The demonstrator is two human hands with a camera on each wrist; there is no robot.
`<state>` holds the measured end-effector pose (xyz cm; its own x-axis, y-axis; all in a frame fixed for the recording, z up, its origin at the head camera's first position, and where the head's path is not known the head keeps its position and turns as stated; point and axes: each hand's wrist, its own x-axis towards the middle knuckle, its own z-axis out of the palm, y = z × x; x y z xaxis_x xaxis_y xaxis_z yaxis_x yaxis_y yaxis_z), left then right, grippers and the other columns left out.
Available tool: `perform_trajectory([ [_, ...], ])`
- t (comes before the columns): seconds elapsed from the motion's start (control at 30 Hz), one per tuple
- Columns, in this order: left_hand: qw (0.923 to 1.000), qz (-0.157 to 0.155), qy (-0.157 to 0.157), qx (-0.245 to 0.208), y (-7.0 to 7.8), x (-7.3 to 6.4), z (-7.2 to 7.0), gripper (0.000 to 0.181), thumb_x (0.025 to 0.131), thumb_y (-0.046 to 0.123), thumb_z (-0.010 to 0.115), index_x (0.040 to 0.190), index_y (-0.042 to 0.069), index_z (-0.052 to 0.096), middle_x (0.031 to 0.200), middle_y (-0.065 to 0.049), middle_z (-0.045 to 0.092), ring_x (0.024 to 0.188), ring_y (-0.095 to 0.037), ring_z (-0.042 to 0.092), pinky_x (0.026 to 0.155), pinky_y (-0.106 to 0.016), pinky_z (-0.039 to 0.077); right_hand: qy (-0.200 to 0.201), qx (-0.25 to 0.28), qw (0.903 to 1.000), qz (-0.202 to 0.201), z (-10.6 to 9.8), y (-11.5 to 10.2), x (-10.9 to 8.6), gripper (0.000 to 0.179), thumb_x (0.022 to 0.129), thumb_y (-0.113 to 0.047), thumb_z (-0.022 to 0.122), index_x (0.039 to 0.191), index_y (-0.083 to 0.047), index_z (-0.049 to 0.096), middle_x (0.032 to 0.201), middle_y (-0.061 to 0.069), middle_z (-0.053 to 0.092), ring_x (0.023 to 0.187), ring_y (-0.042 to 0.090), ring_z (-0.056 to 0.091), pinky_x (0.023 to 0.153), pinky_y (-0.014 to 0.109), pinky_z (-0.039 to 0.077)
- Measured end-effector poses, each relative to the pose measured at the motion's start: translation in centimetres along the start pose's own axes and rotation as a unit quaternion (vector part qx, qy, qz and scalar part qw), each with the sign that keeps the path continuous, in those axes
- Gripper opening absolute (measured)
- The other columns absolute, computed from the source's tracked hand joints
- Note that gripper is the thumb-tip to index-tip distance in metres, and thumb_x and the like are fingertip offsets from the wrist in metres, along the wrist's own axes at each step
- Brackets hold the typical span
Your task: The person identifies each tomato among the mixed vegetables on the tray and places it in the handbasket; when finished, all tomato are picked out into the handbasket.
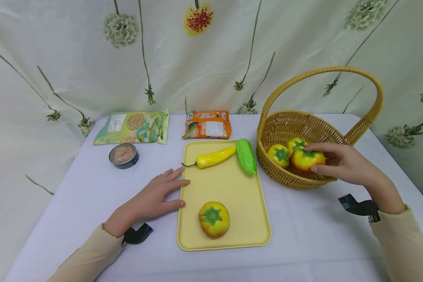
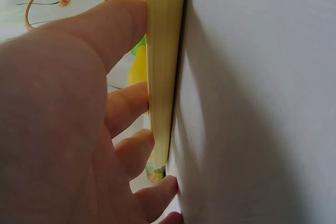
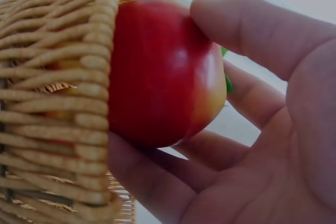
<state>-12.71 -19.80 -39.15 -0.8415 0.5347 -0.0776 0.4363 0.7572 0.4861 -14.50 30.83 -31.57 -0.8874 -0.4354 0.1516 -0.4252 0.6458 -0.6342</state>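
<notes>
My right hand (image 1: 349, 162) grips a yellow-and-red tomato (image 1: 307, 159) at the basket's near right rim, thumb on one side and fingers on the other. Its glossy red side shows in the right wrist view (image 3: 163, 74). Inside the wicker basket (image 1: 285, 180) sit two more yellow tomatoes, one at the left (image 1: 278, 154) and one behind (image 1: 295, 143). With fingers spread, my left hand (image 1: 155, 196) touches the left edge of the yellow tray (image 1: 232, 235). A tomato (image 1: 214, 220) lies at the tray's near end; a yellow pepper (image 1: 216, 157) and a green pepper (image 1: 246, 156) lie at its far end.
Behind the tray lies an orange packet (image 1: 207, 124). To its left are a green-yellow bag (image 1: 137, 127) and a small round can (image 1: 124, 156). The basket's tall handle (image 1: 324, 70) arches above it. A flowered cloth (image 1: 211, 58) hangs behind the table.
</notes>
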Motion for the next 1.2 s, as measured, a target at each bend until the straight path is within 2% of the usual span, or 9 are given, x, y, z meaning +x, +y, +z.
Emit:
perform_trajectory([
  [0.27, 1.0000, -0.007, -0.002, 0.005, -0.1, 0.1, -0.1, 0.060, 0.093, 0.045, 0.071, 0.146, 0.019, 0.058, 0.168, -0.010, 0.031, 0.154, -0.049, 0.024, 0.120, -0.071, 0.023, -0.016, -0.018, 0.9995, 0.022, -0.1, 0.2, -0.1, 0.044, 0.086, -0.003, 0.079, 0.128, -0.005, 0.067, 0.121, 0.017, 0.066, 0.093, -0.005, 0.058, 0.076, 0.014, 0.055],
  [0.53, 0.9999, -0.010, -0.004, 0.001, 0.0, 0.0, -0.2, 0.061, 0.093, 0.044, 0.071, 0.146, 0.019, 0.057, 0.168, -0.011, 0.031, 0.154, -0.049, 0.023, 0.121, -0.071, 0.022, -0.024, -0.040, 0.9989, 0.006, 0.4, 0.6, 0.4, 0.043, 0.083, -0.003, 0.081, 0.125, -0.005, 0.069, 0.118, 0.018, 0.069, 0.088, -0.003, 0.057, 0.072, 0.018, 0.056],
  [0.67, 0.9999, -0.013, -0.004, 0.000, 0.0, -0.1, -0.1, 0.061, 0.092, 0.045, 0.071, 0.146, 0.019, 0.057, 0.168, -0.010, 0.031, 0.154, -0.049, 0.023, 0.121, -0.071, 0.022, -0.039, -0.043, 0.9980, 0.026, 0.7, 0.5, 0.6, 0.043, 0.085, -0.005, 0.081, 0.126, -0.005, 0.069, 0.115, 0.016, 0.069, 0.086, 0.003, 0.057, 0.070, 0.020, 0.055],
  [0.83, 0.9999, -0.011, -0.003, 0.000, -0.1, -0.1, 0.0, 0.061, 0.092, 0.045, 0.071, 0.146, 0.019, 0.057, 0.168, -0.010, 0.031, 0.154, -0.049, 0.023, 0.120, -0.071, 0.023, -0.057, -0.055, 0.9954, 0.053, 1.1, 0.4, 0.7, 0.042, 0.087, -0.012, 0.081, 0.127, -0.007, 0.069, 0.117, 0.014, 0.069, 0.089, 0.010, 0.056, 0.072, 0.020, 0.054],
  [1.03, 1.0000, -0.007, -0.001, 0.002, -0.1, 0.0, 0.0, 0.061, 0.092, 0.045, 0.071, 0.146, 0.019, 0.058, 0.168, -0.010, 0.031, 0.154, -0.049, 0.024, 0.120, -0.071, 0.023, -0.055, -0.069, 0.9952, 0.044, 1.3, 0.3, 0.8, 0.041, 0.087, -0.014, 0.082, 0.126, -0.009, 0.070, 0.122, 0.015, 0.070, 0.092, 0.009, 0.058, 0.074, 0.020, 0.055],
  [1.2, 1.0000, -0.005, 0.001, 0.003, -0.1, 0.0, 0.0, 0.061, 0.092, 0.044, 0.072, 0.145, 0.019, 0.058, 0.168, -0.011, 0.032, 0.154, -0.049, 0.024, 0.120, -0.072, 0.023, -0.057, -0.066, 0.9953, 0.043, 1.4, 0.3, 0.8, 0.041, 0.087, -0.011, 0.080, 0.126, -0.008, 0.069, 0.124, 0.017, 0.069, 0.099, 0.020, 0.061, 0.076, 0.020, 0.055],
])
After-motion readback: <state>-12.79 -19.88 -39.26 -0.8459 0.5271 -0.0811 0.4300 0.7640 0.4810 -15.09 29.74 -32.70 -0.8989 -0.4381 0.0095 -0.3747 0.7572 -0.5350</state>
